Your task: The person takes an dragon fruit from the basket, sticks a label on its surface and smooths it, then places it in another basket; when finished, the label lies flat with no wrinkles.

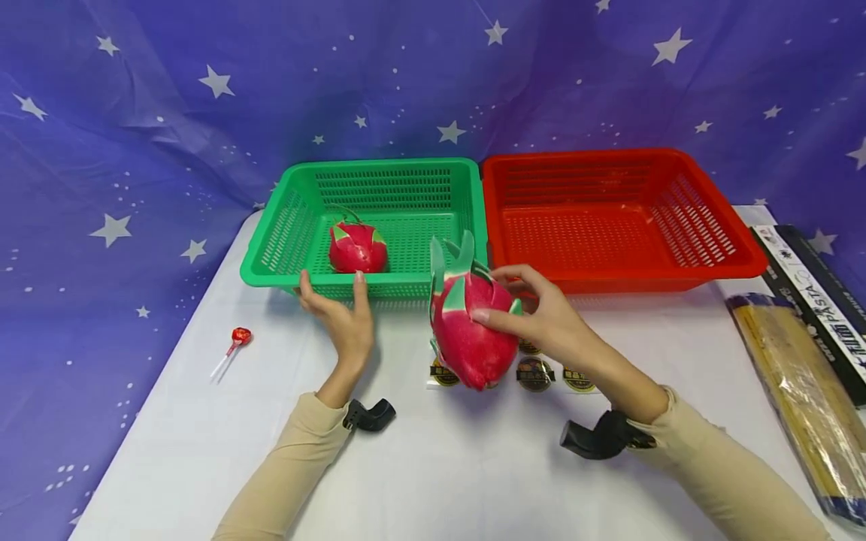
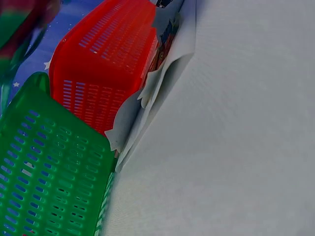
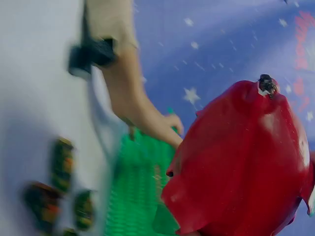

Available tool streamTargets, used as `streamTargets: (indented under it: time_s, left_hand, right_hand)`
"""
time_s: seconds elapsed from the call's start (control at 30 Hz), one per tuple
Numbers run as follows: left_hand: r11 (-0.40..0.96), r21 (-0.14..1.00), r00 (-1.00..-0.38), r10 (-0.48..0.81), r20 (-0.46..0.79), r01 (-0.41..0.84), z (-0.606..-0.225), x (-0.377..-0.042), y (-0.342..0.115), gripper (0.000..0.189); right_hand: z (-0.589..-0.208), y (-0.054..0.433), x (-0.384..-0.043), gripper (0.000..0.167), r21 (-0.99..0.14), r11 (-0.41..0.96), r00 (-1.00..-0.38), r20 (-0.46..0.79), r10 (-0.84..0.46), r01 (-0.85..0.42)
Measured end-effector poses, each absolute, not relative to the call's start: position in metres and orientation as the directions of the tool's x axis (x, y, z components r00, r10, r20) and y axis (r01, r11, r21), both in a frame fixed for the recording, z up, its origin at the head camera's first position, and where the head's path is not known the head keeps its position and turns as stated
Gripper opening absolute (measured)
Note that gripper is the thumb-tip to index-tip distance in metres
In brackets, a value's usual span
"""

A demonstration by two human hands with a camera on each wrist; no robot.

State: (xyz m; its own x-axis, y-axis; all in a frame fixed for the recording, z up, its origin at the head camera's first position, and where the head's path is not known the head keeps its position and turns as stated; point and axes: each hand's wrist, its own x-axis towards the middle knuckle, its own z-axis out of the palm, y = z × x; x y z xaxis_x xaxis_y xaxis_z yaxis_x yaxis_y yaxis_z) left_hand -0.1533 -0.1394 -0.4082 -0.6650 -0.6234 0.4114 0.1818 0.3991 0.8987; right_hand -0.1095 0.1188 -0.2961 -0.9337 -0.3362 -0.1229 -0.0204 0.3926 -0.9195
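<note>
My right hand (image 1: 551, 323) grips a pink dragon fruit (image 1: 470, 334) with green leafy scales, thumb in front and fingers behind. It hangs above the table, just in front of the green basket (image 1: 406, 279), its leafy end up. In the right wrist view the dragon fruit (image 3: 241, 167) fills the lower right. My left hand (image 1: 345, 327) holds the green basket's front rim, thumb and a finger showing on the edge; its other fingers are hidden. A second dragon fruit (image 1: 358, 249) sits inside that basket, towards the left.
A red basket (image 1: 609, 284) stands against the green one's right side. Round black-and-gold stickers (image 1: 534, 373) lie below the held fruit. At left lies a red lollipop (image 1: 240, 336). A long clear pack (image 1: 798, 391) and a black-and-white box (image 1: 822, 308) lie along the right edge.
</note>
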Motion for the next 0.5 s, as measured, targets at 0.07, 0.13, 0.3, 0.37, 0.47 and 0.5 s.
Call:
streamTargets:
  time_s: [0.07, 0.13, 0.3, 0.37, 0.47, 0.5]
  left_hand:
    - [0.4, 0.898, -0.667, -0.619, 0.414, 0.186, -0.409, -0.153, -0.139, 0.079]
    - [0.4, 0.898, -0.671, -0.616, 0.412, 0.184, -0.409, -0.153, -0.138, 0.079]
    - [0.414, 0.892, -0.666, -0.615, 0.422, 0.183, -0.408, -0.152, -0.138, 0.077]
    - [0.417, 0.891, -0.665, -0.615, 0.424, 0.182, -0.408, -0.152, -0.138, 0.077]
    - [0.415, 0.892, -0.667, -0.616, 0.42, 0.178, -0.407, -0.152, -0.138, 0.077]
    - [0.414, 0.893, -0.667, -0.616, 0.419, 0.177, -0.407, -0.152, -0.138, 0.077]
  right_hand:
    - [-0.307, 0.123, -0.095, 0.059, -0.918, 0.396, -0.929, -0.135, -0.345, -0.014]
    - [-0.316, 0.125, -0.08, 0.061, -0.914, 0.406, -0.925, -0.152, -0.347, -0.002]
    - [-0.333, 0.124, -0.046, 0.06, -0.903, 0.43, -0.922, -0.182, -0.341, 0.019]
    - [-0.339, 0.124, -0.035, 0.06, -0.906, 0.423, -0.921, -0.191, -0.339, 0.033]
    - [-0.348, 0.124, -0.021, 0.062, -0.913, 0.402, -0.921, -0.211, -0.329, 0.065]
    - [-0.35, 0.125, -0.018, 0.062, -0.916, 0.395, -0.919, -0.217, -0.328, 0.075]
